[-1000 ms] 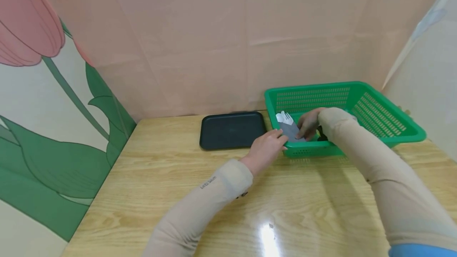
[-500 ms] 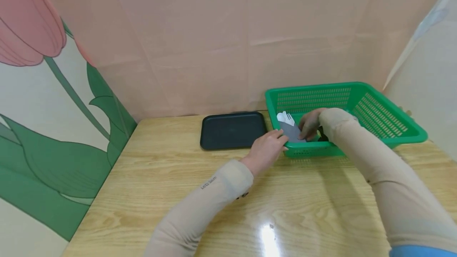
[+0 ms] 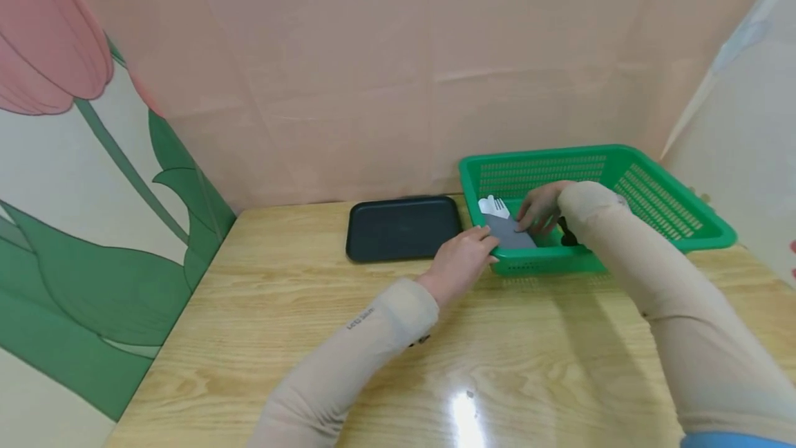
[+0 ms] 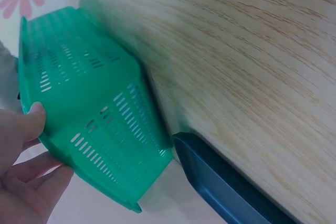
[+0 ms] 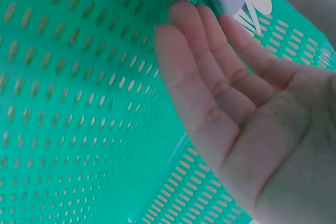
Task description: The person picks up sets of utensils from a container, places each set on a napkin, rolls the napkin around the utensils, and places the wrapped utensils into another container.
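My left hand (image 3: 459, 263) holds the near left corner of a green plastic basket (image 3: 535, 263), its thumb and fingers on either side of the rim in the left wrist view. Inside that corner lies a grey cutlery pouch (image 3: 508, 232), with a white fork (image 3: 499, 206) and a rounded white piece beside it poking out at the far end. My right hand (image 3: 542, 206) is in the basket at the pouch's right edge. In the right wrist view its fingers (image 5: 189, 77) are loosely extended, nothing held in them; whether the thumb touches the pouch is unclear.
A dark rectangular tray (image 3: 404, 228) lies on the wooden table (image 3: 261, 310), just left of the basket. Some small dark thing (image 3: 567, 234) shows in the basket beneath my right wrist, mostly hidden. A pink-beige sheet (image 3: 348, 88) hangs behind the table.
My right hand has risen a little and its fingers have loosened, so more of the pouch's right end shows. The left hand keeps its place on the rim.
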Demonstrator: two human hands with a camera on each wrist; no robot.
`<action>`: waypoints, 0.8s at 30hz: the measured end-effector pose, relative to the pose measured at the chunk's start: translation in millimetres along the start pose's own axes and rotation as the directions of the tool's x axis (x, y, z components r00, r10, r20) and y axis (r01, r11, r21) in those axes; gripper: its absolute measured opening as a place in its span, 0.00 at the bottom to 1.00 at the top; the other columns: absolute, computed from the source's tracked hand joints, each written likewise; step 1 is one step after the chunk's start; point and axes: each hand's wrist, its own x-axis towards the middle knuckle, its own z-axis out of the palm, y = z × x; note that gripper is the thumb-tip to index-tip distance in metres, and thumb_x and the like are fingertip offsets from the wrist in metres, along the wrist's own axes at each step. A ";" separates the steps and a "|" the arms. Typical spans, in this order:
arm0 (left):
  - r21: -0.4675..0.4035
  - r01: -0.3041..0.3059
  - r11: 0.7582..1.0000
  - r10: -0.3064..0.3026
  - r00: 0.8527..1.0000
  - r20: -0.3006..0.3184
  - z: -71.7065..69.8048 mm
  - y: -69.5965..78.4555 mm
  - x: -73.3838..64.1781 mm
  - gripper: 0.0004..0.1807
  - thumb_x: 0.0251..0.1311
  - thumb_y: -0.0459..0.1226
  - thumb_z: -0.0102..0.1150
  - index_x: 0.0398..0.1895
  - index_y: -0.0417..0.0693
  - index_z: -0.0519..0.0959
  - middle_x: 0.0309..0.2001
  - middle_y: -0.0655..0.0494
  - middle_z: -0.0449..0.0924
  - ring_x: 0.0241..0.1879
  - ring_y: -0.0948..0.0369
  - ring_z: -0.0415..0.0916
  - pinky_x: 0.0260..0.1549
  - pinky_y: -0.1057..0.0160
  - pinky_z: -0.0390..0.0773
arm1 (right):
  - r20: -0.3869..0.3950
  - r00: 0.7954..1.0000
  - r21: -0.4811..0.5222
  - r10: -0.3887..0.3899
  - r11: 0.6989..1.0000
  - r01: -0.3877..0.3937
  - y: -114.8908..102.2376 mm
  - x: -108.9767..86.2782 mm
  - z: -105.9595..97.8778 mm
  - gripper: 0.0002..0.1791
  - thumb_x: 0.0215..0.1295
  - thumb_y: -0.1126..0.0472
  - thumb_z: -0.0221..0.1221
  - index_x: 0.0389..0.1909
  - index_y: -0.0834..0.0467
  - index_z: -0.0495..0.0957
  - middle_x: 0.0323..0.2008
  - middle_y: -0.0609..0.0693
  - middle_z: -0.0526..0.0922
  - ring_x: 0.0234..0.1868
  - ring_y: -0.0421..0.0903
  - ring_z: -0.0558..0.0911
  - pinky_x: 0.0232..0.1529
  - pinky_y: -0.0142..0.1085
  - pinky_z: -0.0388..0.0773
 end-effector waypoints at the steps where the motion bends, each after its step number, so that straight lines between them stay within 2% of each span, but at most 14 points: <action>1: 0.003 -0.001 1.000 0.001 1.000 -0.001 0.0 -0.5 0.0 0.17 0.64 0.47 0.50 0.52 0.53 0.77 0.56 0.56 0.77 0.59 0.62 0.72 0.52 0.74 0.73 | 0.000 1.000 -0.003 -0.001 1.000 0.001 -0.5 -1.0 -1.0 0.40 0.65 0.50 0.55 0.65 0.75 0.52 0.64 0.75 0.58 0.63 0.66 0.68 0.55 0.46 0.74; 10: -0.019 -0.013 1.000 0.013 1.000 -0.014 1.2 -0.6 -0.7 0.16 0.64 0.46 0.50 0.51 0.52 0.77 0.55 0.55 0.78 0.59 0.62 0.73 0.51 0.74 0.73 | 0.020 1.000 -0.081 -0.007 0.997 0.009 0.0 -3.2 3.6 0.31 0.66 0.53 0.54 0.58 0.74 0.65 0.57 0.69 0.73 0.58 0.58 0.75 0.54 0.42 0.76; 13: -0.029 -0.020 0.999 0.019 1.000 -0.018 1.8 -0.4 -1.0 0.16 0.65 0.46 0.50 0.51 0.52 0.77 0.55 0.55 0.78 0.59 0.61 0.73 0.51 0.73 0.73 | 0.018 1.000 -0.085 -0.008 0.996 0.010 -0.1 -1.4 6.3 0.28 0.66 0.55 0.55 0.56 0.74 0.67 0.53 0.66 0.77 0.53 0.52 0.79 0.52 0.40 0.77; 16: -0.027 -0.023 0.999 0.022 0.999 -0.025 1.9 -0.6 -1.0 0.16 0.65 0.46 0.50 0.51 0.52 0.77 0.55 0.55 0.78 0.59 0.61 0.73 0.52 0.74 0.73 | 0.022 1.000 -0.117 -0.010 0.993 0.013 -1.0 -1.4 7.6 0.26 0.66 0.55 0.54 0.54 0.74 0.70 0.44 0.58 0.82 0.45 0.42 0.81 0.49 0.36 0.78; 18: -0.025 -0.020 0.999 0.020 0.999 -0.029 1.8 -1.0 -1.1 0.16 0.65 0.46 0.50 0.51 0.51 0.77 0.55 0.55 0.78 0.59 0.61 0.73 0.52 0.74 0.73 | 0.033 0.999 -0.136 -0.012 0.991 0.016 -2.1 -2.5 7.2 0.23 0.66 0.56 0.54 0.52 0.72 0.72 0.37 0.50 0.81 0.38 0.37 0.80 0.45 0.33 0.78; 20: -0.018 -0.018 1.000 0.018 0.999 -0.030 1.9 -1.5 -1.1 0.16 0.65 0.46 0.50 0.51 0.52 0.77 0.55 0.55 0.78 0.59 0.62 0.73 0.52 0.74 0.73 | 0.047 0.999 -0.151 -0.011 0.988 0.018 -4.1 -4.5 6.7 0.20 0.67 0.56 0.52 0.48 0.69 0.75 0.29 0.43 0.77 0.32 0.34 0.76 0.40 0.30 0.77; 22: -0.015 -0.015 1.000 0.015 1.000 -0.027 1.9 -2.1 -1.0 0.16 0.65 0.46 0.50 0.52 0.51 0.77 0.56 0.55 0.78 0.59 0.62 0.73 0.52 0.74 0.73 | 0.060 0.998 -0.148 -0.006 0.989 0.015 -4.4 -3.8 5.4 0.16 0.67 0.56 0.52 0.44 0.67 0.76 0.24 0.41 0.74 0.28 0.34 0.74 0.37 0.29 0.75; 24: -0.011 -0.012 1.000 0.012 1.000 -0.020 2.2 -2.5 -0.7 0.16 0.65 0.46 0.50 0.52 0.52 0.77 0.56 0.55 0.77 0.59 0.62 0.73 0.52 0.74 0.72 | 0.072 0.997 -0.131 -0.004 0.991 0.013 -1.2 0.6 3.5 0.16 0.68 0.57 0.52 0.44 0.66 0.76 0.24 0.41 0.75 0.28 0.34 0.76 0.38 0.29 0.76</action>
